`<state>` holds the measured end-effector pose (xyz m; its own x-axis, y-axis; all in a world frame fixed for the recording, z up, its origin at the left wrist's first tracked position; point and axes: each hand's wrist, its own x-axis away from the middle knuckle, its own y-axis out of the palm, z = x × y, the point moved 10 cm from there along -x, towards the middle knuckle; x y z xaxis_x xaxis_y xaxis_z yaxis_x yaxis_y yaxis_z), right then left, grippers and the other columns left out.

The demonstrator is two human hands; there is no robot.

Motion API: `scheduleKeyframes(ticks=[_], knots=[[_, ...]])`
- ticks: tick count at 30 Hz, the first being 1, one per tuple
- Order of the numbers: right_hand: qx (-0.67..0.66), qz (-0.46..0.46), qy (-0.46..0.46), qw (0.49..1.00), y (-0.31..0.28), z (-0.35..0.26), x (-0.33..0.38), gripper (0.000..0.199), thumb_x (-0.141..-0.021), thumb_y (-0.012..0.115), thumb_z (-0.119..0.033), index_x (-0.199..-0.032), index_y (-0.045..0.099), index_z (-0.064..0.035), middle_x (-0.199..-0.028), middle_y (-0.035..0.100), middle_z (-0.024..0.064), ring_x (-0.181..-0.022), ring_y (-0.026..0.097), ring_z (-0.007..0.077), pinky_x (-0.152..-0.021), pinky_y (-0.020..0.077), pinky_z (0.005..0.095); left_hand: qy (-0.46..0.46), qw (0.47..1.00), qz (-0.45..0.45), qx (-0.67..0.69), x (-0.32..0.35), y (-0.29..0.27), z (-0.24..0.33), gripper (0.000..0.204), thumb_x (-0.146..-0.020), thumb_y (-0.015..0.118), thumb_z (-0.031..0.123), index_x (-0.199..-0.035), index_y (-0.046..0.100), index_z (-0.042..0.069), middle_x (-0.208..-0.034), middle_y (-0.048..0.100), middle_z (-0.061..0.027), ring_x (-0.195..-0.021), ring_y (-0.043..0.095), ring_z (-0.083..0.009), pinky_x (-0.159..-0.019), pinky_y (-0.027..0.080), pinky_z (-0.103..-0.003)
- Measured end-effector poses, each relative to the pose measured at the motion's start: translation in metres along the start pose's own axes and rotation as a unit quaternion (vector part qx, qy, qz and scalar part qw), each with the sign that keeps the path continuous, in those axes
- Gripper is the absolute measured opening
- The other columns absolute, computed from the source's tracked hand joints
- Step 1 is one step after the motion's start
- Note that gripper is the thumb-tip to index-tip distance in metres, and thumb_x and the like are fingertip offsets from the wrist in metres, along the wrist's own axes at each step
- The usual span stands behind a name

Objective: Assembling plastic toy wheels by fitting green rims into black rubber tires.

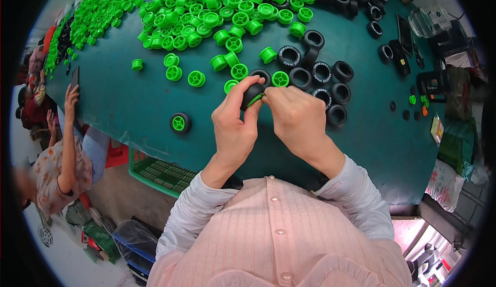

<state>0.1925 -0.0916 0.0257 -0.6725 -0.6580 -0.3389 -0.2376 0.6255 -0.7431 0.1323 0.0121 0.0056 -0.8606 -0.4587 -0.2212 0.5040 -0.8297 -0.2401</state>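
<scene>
Both hands, left hand (233,127) and right hand (297,117), pinch one black tyre (251,94) onto a green wheel hub (256,100); loose green hubs (217,8) heaped at twelve o'clock.

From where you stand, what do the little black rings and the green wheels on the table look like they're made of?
The black rings look like matte rubber: dull, soft-edged, with raised lettering on the sidewalls. The green wheels look like hard moulded plastic: bright, slightly glossy, with crisp spokes. The left hand and right hand hold a black ring around a green wheel.
</scene>
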Motion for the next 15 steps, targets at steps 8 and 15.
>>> scheduleKeyframes(ticks=[8,15], knots=[[-0.052,0.054,0.115,0.991,-0.011,0.005,0.005,0.023,-0.086,0.067,-0.004,-0.109,0.066,-0.0063,-0.082,0.069,0.0078,-0.072,0.069,0.0264,-0.056,0.0491,0.0381,-0.136,0.981,-0.006,0.137,0.004,0.001,-0.025,0.039,-0.091,0.063,-0.006,-0.129,0.058,-0.002,-0.112,0.067,-0.0074,-0.098,0.062,-0.0103,-0.084,0.051,-0.023],[0.024,0.069,-0.012,0.997,-0.007,-0.016,0.005,0.034,-0.081,0.066,-0.002,-0.115,0.064,-0.0039,-0.08,0.068,0.0083,-0.073,0.067,0.0237,-0.059,0.05,0.0356,-0.151,0.982,-0.006,0.11,0.001,-0.002,-0.027,0.041,-0.09,0.064,-0.006,-0.131,0.057,-0.005,-0.108,0.064,-0.0047,-0.095,0.06,-0.008,-0.082,0.05,-0.021]])
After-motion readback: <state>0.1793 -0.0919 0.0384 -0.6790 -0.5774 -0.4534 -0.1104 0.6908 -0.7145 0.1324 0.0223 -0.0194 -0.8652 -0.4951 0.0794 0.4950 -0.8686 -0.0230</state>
